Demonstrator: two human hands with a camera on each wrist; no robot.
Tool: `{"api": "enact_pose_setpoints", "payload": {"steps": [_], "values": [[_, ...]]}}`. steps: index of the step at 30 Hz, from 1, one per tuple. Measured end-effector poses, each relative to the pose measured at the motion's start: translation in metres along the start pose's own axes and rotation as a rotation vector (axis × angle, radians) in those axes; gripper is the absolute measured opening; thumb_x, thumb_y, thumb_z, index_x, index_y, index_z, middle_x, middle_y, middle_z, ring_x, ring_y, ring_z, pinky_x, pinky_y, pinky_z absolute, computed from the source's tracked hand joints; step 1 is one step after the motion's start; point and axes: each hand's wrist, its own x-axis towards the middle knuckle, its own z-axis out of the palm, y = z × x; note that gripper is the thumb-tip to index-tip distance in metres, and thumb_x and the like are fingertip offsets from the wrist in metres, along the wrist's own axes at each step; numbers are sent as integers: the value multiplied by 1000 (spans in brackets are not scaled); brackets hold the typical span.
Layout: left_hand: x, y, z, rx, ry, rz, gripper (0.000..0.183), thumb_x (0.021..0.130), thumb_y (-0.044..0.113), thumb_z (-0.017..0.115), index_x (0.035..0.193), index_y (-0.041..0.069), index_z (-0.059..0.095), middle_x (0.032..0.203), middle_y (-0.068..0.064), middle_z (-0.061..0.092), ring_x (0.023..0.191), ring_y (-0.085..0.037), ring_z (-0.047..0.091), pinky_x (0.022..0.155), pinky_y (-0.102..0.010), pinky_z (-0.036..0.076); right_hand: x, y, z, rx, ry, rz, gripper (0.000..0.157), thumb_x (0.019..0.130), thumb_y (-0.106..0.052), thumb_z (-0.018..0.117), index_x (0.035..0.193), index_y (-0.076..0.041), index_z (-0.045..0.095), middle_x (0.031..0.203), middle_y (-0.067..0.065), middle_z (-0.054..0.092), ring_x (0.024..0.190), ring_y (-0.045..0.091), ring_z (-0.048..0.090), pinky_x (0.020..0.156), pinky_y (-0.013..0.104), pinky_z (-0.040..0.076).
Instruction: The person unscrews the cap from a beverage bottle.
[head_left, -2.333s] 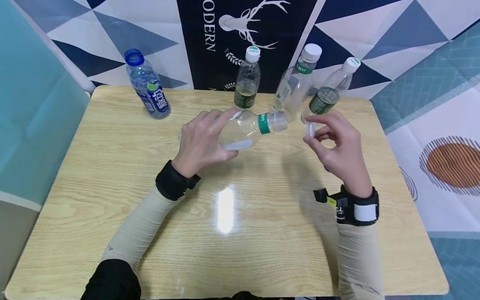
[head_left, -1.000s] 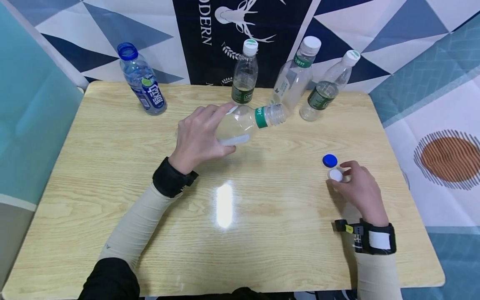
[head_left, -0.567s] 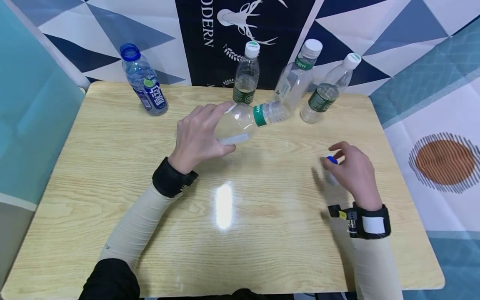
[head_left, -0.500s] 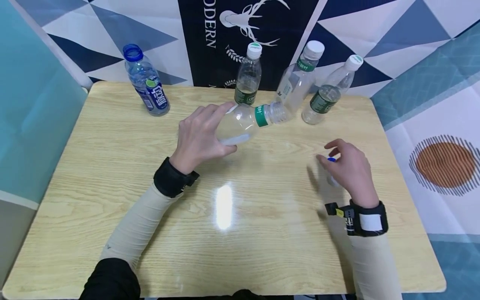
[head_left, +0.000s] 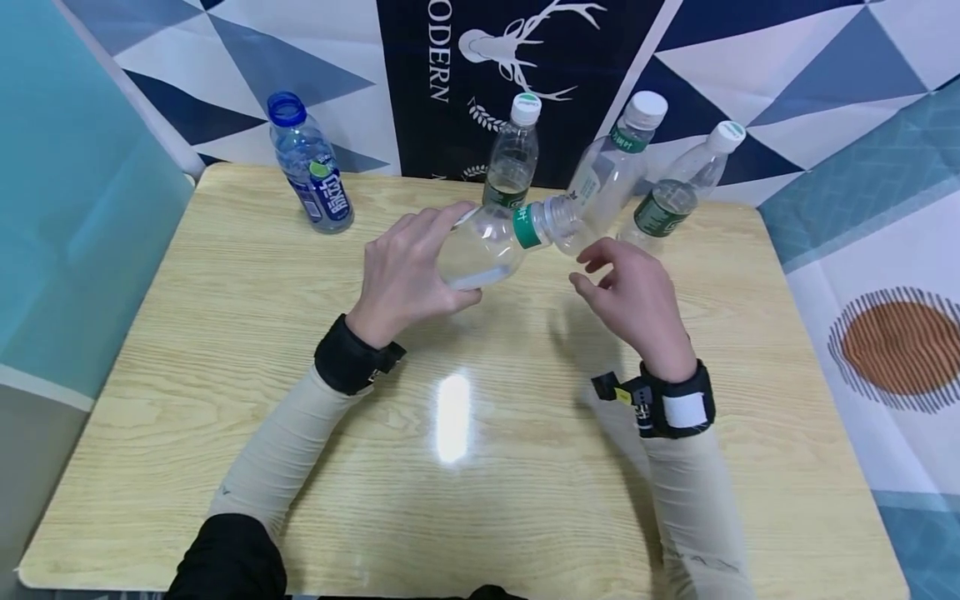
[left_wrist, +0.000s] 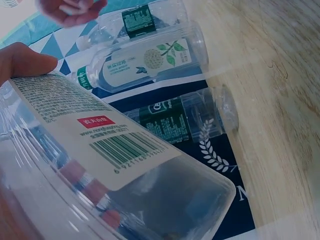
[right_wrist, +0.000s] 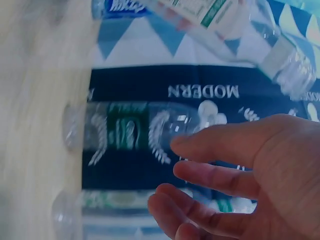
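My left hand (head_left: 408, 267) grips a clear plastic bottle (head_left: 483, 250) by its body. That bottle lies tilted almost flat, its uncapped mouth pointing right, with a green band around the neck. The left wrist view shows its white barcode label (left_wrist: 125, 145) up close. Just right of the mouth is my right hand (head_left: 630, 292), fingers loosely bent and holding nothing. In the right wrist view its thumb and fingers (right_wrist: 215, 142) are spread apart. The blue and white caps seen earlier on the table are hidden behind the right hand and wrist.
Along the table's back edge stand a blue-labelled bottle (head_left: 315, 179) without a cap at left, a small capped bottle (head_left: 513, 158), a larger capped bottle (head_left: 611, 175) and another green-labelled capped bottle (head_left: 678, 187). A patterned cloth (head_left: 322, 50) hangs behind the wooden table (head_left: 525, 467).
My right hand set the white cap down beside the blue cap, let go, then moved back up and left toward the bottle's mouth. The left hand keeps its hold on the bottle.
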Motion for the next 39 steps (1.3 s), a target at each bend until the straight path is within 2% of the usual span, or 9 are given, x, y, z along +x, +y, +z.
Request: {"api": "enact_pose_setpoints", "payload": {"steps": [6, 10, 17, 21, 25, 28, 33, 36, 39], "values": [[2, 5, 3, -33, 6, -11, 96, 56, 53, 90, 141, 21, 59, 124, -9, 74, 100, -27, 72, 66, -44, 58, 11, -20, 1, 59, 21, -41, 20, 95, -18, 69, 110, -5, 71, 105, 14, 74, 84, 30, 69, 76, 45, 53], [2, 8, 5, -103, 16, -56, 98, 56, 51, 92, 142, 20, 58, 124, -7, 74, 106, -26, 71, 75, -44, 59, 14, -30, 0, 87, 58, -79, 18, 95, -18, 68, 106, -5, 72, 101, 13, 75, 83, 29, 70, 76, 45, 55], [1, -4, 6, -384, 105, -151, 94, 61, 36, 95, 143, 15, 55, 125, -9, 73, 112, -24, 70, 94, -44, 56, 14, -35, 0, 89, 27, -89, 18, 95, -17, 69, 108, -6, 73, 101, 11, 76, 85, 28, 72, 75, 45, 53], [3, -16, 6, -536, 157, -266, 94, 65, 30, 94, 146, 14, 51, 132, -10, 70, 116, -23, 67, 99, -45, 55, 16, -35, 0, 102, 14, -95, 17, 95, -15, 69, 108, -5, 73, 101, 12, 76, 85, 29, 72, 76, 45, 54], [14, -29, 9, -717, 167, -353, 94, 68, 23, 92, 150, 13, 45, 138, -10, 63, 121, -23, 63, 102, -45, 52, 17, -35, -1, 113, 20, -100, 12, 94, -11, 67, 102, -5, 73, 96, 11, 76, 84, 28, 71, 75, 43, 55], [27, -40, 14, -825, 189, -384, 95, 70, 18, 90, 151, 13, 41, 138, -10, 60, 123, -23, 62, 105, -42, 50, 17, -34, -1, 115, 29, -107, 8, 92, -8, 65, 96, -5, 72, 90, 10, 75, 82, 27, 71, 74, 41, 55], [47, -60, 24, -805, 233, -460, 97, 68, 17, 92, 150, 15, 40, 140, -6, 58, 124, -18, 58, 105, -37, 48, 17, -33, -1, 116, 1, -115, 8, 92, -9, 65, 94, -6, 72, 90, 9, 75, 82, 26, 71, 74, 41, 56], [56, -68, 29, -753, 216, -515, 98, 68, 19, 92, 150, 17, 39, 142, -5, 56, 125, -19, 56, 103, -37, 48, 18, -32, -1, 113, -10, -120, 8, 92, -9, 65, 94, -6, 72, 90, 9, 75, 83, 26, 71, 74, 41, 56], [64, -72, 33, -728, 188, -539, 97, 69, 20, 91, 151, 17, 38, 143, -6, 54, 126, -21, 55, 102, -38, 49, 18, -30, -2, 111, -3, -121, 7, 92, -9, 65, 94, -7, 72, 90, 9, 75, 82, 26, 71, 75, 41, 56]]}}
